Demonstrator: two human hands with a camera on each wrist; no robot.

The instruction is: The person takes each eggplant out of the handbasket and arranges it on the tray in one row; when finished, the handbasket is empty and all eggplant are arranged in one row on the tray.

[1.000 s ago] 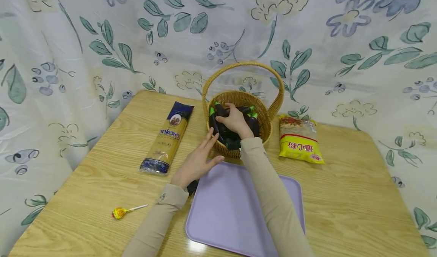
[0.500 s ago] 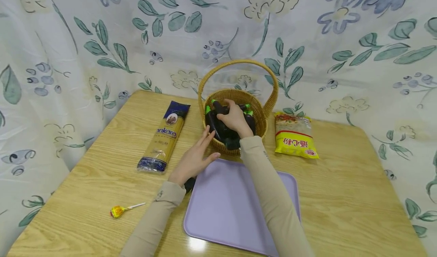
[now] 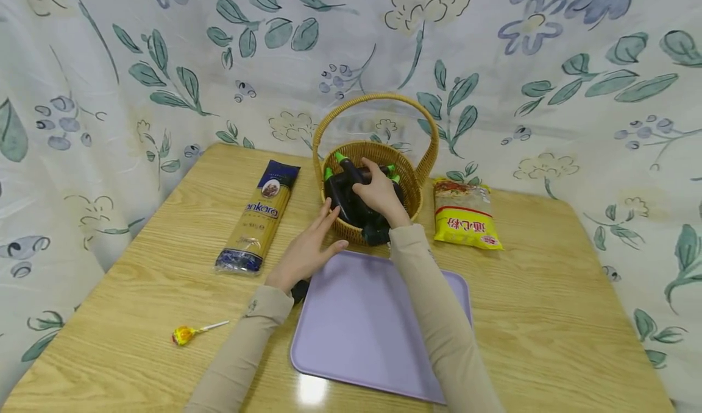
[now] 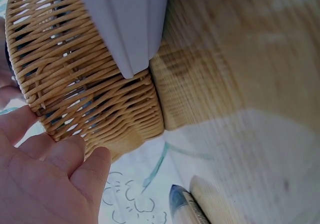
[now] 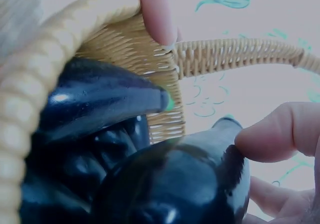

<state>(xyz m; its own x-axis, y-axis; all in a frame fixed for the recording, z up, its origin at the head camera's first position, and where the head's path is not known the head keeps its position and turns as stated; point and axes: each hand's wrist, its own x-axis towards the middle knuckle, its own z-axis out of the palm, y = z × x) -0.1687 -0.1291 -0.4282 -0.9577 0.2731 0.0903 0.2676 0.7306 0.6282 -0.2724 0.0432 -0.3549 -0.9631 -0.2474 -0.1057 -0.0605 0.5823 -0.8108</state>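
The right hand (image 3: 381,195) pinches a dark eggplant (image 5: 170,186) between thumb and fingers at the wicker basket (image 3: 373,150), near the middle of the table's (image 3: 548,315) far edge; other eggplants (image 3: 338,201) lie inside. The left hand (image 3: 306,253), fingers extended and thumb wide, touches the basket's rim. A lilac tray (image 3: 356,328) lies between basket and near edge, a pasta packet (image 3: 256,221) near the far left corner, a lollipop (image 3: 183,335) toward the left edge.
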